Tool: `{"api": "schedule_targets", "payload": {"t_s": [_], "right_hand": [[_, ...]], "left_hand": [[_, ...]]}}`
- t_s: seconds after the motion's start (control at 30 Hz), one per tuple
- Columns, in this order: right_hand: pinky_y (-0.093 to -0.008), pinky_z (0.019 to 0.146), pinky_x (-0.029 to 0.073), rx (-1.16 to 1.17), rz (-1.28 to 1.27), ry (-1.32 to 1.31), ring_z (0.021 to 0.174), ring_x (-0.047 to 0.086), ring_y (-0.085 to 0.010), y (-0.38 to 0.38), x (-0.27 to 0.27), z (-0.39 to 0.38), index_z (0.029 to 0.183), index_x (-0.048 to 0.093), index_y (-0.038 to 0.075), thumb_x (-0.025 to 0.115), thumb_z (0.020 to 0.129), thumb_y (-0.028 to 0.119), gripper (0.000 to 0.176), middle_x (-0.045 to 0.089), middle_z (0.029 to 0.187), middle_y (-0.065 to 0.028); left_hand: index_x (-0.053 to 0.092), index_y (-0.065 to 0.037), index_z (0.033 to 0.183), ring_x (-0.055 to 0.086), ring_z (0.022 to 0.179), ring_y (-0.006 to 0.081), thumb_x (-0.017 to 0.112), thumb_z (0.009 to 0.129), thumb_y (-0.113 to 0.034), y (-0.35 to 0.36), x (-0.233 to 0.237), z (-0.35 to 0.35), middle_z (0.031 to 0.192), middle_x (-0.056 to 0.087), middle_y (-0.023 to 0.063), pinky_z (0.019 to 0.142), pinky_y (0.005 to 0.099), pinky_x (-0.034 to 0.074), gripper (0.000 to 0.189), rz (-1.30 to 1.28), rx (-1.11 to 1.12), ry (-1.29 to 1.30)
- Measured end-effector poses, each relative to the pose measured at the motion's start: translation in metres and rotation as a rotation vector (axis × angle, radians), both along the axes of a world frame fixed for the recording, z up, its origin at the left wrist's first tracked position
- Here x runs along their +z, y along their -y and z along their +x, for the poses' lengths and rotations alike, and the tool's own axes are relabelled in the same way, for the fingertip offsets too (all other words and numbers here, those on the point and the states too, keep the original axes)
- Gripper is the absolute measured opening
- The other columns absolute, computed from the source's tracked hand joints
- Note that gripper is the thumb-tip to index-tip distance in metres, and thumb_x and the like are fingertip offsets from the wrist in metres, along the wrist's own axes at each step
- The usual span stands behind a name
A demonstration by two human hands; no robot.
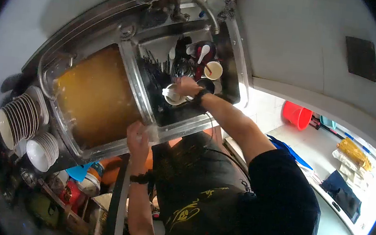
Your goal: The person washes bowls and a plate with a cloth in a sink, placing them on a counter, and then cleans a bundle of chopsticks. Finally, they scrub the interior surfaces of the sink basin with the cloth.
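Observation:
My right hand reaches down into the right sink basin. Its fingers are curled at the rim of a small white bowl and seem to grip it. Around that hand lie a heap of dark chopsticks and utensils, a white spoon and a cream cup with a reddish-brown utensil in it. My left hand is at the sink's front edge, fingers bent in. Beside its fingers is a pale, blurred thing whose kind I cannot make out.
Murky orange-brown water fills the left basin. A curved faucet overhangs the right basin. Stacked white plates and bowls stand at the left. A red bucket stands farther off at the right.

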State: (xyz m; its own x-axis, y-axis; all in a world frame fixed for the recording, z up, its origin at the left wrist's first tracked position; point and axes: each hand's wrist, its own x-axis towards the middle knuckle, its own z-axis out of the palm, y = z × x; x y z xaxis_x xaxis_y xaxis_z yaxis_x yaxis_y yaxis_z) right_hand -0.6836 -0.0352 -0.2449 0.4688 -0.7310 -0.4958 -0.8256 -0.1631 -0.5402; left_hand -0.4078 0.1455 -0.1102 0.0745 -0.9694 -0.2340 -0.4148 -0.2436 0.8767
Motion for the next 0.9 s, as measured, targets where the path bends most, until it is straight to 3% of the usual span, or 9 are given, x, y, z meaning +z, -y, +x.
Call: {"api": "schedule_targets", "payload": {"t_s": [0.2,0.27,0.33,0.43,0.5,0.67,0.7,0.8,0.9], "right_hand": [[-0.0499,0.068,0.052,-0.107,-0.143,0.21,0.077,0.067,-0.0407,0.01,0.13,0.045,0.083,0.07,0.003,0.062,0.089,0.044,0.042,0.068,0.081,-0.0234],[-0.0483,0.066,0.051,-0.066,-0.147,0.182,0.074,0.066,-0.0392,0.0,0.153,0.076,0.081,0.071,0.005,0.057,0.091,0.039,0.038,0.069,0.084,-0.019],[-0.0466,0.073,0.053,0.035,-0.166,0.162,0.084,0.068,-0.0374,-0.012,0.143,0.099,0.099,0.07,0.006,0.057,0.092,0.036,0.033,0.069,0.093,-0.0214],[-0.0453,0.085,0.053,-0.371,0.396,0.54,0.103,0.066,-0.0371,-0.016,0.213,0.092,0.12,0.059,0.003,0.062,0.089,0.037,0.046,0.066,0.106,-0.027],[-0.0443,0.088,0.051,-0.365,0.095,0.165,0.105,0.064,-0.0371,-0.025,0.148,0.054,0.114,0.061,-0.002,0.058,0.089,0.053,0.061,0.066,0.108,-0.0256],[-0.0407,0.064,0.055,-0.535,-0.098,-0.465,0.075,0.069,-0.0312,-0.056,-0.023,-0.11,0.085,0.072,0.005,0.065,0.084,0.03,0.026,0.069,0.078,-0.0152],[-0.0398,0.059,0.055,-0.594,-0.106,-0.518,0.071,0.069,-0.031,-0.056,-0.034,-0.13,0.083,0.074,0.007,0.065,0.085,0.03,0.025,0.07,0.077,-0.0131],[-0.04,0.076,0.058,-0.409,0.179,-0.533,0.085,0.071,-0.0318,-0.037,-0.017,-0.144,0.089,0.074,0.006,0.059,0.086,0.027,0.026,0.072,0.093,-0.0177],[-0.0406,0.077,0.056,-0.544,-0.016,-0.438,0.091,0.07,-0.0329,-0.048,-0.121,-0.159,0.094,0.073,0.005,0.062,0.084,0.028,0.027,0.072,0.097,-0.0181]], "left_hand": [[0.025,-0.006,0.154,0.052,0.121,0.0241,0.063,0.094,-0.016,0.073,0.03,-0.015,0.136,0.047,0.0145,0.092,0.0374,0.051,0.072,0.301,0.162,-0.681],[0.033,-0.003,0.148,0.057,0.12,0.0318,0.063,0.091,-0.024,0.084,0.015,-0.005,0.139,0.047,0.0171,0.093,0.049,0.054,0.068,0.312,0.165,-0.742],[0.039,-0.002,0.144,0.056,0.121,0.0321,0.063,0.089,-0.021,0.078,-0.002,0.024,0.136,0.052,0.0169,0.091,0.0497,0.056,0.063,0.261,0.069,-0.562],[0.046,-0.003,0.14,0.057,0.12,0.0289,0.06,0.09,-0.021,0.068,-0.029,0.085,0.133,0.057,0.0139,0.091,0.046,0.056,0.054,0.399,0.392,-0.917],[0.049,-0.003,0.136,0.059,0.114,0.0268,0.058,0.093,-0.021,0.065,-0.021,0.11,0.128,0.058,0.012,0.088,0.043,0.056,0.048,0.36,0.467,-0.795],[0.048,-0.006,0.139,0.058,0.114,0.0263,0.061,0.092,-0.027,0.078,-0.087,0.157,0.136,0.052,0.0125,0.078,0.0401,0.059,0.053,0.52,0.653,-0.426],[0.047,-0.007,0.14,0.057,0.115,0.0267,0.062,0.091,-0.029,0.086,-0.105,0.164,0.137,0.051,0.0129,0.077,0.0401,0.06,0.055,0.587,0.693,-0.367],[0.051,-0.005,0.138,0.055,0.118,0.0312,0.068,0.088,-0.041,0.105,-0.13,0.153,0.136,0.053,0.0134,0.075,0.0403,0.061,0.064,0.541,0.724,-0.125],[0.054,-0.003,0.135,0.056,0.117,0.0341,0.071,0.085,-0.048,0.13,-0.128,0.135,0.135,0.055,0.0151,0.081,0.0462,0.058,0.07,0.528,0.688,0.091]]}}
